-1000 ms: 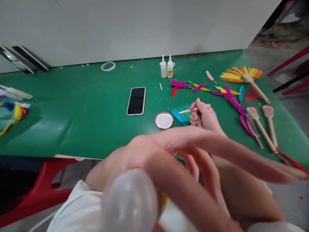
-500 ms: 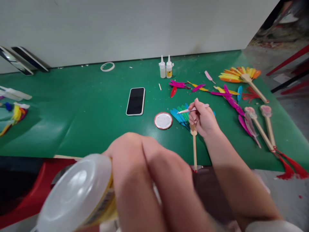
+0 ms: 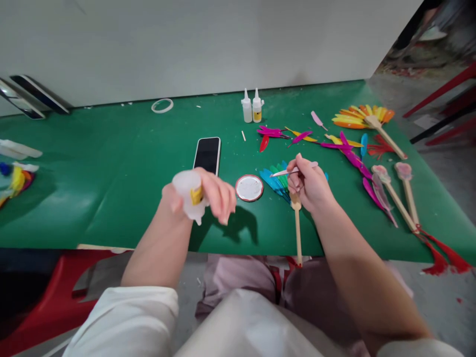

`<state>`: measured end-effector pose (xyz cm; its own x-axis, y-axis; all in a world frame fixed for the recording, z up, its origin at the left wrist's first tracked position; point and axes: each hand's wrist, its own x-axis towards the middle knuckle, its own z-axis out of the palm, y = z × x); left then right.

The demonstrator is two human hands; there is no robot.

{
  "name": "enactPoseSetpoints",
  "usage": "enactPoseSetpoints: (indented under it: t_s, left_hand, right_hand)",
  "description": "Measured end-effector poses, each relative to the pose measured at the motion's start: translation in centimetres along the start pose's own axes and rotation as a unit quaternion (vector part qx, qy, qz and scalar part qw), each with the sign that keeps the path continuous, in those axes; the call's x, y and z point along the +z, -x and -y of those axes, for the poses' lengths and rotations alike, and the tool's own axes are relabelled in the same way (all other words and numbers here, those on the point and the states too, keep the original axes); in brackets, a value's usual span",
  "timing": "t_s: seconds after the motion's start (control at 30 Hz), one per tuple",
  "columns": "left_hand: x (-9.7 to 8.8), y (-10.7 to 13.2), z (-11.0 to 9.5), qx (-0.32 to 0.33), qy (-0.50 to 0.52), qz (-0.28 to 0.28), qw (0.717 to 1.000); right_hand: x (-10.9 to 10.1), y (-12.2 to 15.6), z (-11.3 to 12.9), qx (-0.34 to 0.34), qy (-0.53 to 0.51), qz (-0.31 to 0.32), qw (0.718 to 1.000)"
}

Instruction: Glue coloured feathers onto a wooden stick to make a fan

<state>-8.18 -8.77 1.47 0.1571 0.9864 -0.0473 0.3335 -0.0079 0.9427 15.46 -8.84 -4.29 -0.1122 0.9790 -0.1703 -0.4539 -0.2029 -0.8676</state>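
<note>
My left hand [image 3: 213, 196] is closed around a small white squeeze bottle [image 3: 188, 186] with a yellow label. The bottle is tipped over, its nozzle pointing down, above the table in front of a phone [image 3: 207, 153]. Between the thumb and fingers of my right hand [image 3: 310, 186] is a slim pale pink pointed stick [image 3: 280, 173]. That hand is over a wooden-handled fan [image 3: 298, 228] with blue and green feathers [image 3: 273, 183], partly covering them. A round white lid [image 3: 249, 188] with a red rim lies between my hands, a white layer inside it.
Two white nozzle bottles [image 3: 252, 109] stand near the wall. Loose magenta feathers [image 3: 273, 132] lie to the right, near a yellow-orange feather fan [image 3: 362, 117] and two wooden handles [image 3: 408, 191] with red tassels. A tape ring [image 3: 162, 105] lies at the back left.
My left hand has moved down and away from the camera with the bottle, to above the table. My right hand stays nearly in place with the stick.
</note>
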Motion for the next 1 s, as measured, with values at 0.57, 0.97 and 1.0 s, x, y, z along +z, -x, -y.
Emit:
enactPoseSetpoints:
  t_s: [0.57,0.97,1.0]
  left_hand:
    - [2.8,-2.1,4.8,0.140,0.036,-0.208,0.968]
    - [2.8,-2.5,6.2,0.125,0.085,-0.178,0.972]
    - [2.8,-2.6,6.2,0.121,0.094,-0.175,0.973]
  right_hand:
    - [0.0,0.2,-0.3,-0.007,0.032,0.028,0.999]
    - [1.4,1.0,-1.3,0.029,0.167,0.076,0.983]
    - [1.3,1.0,-1.3,0.027,0.170,0.068,0.983]
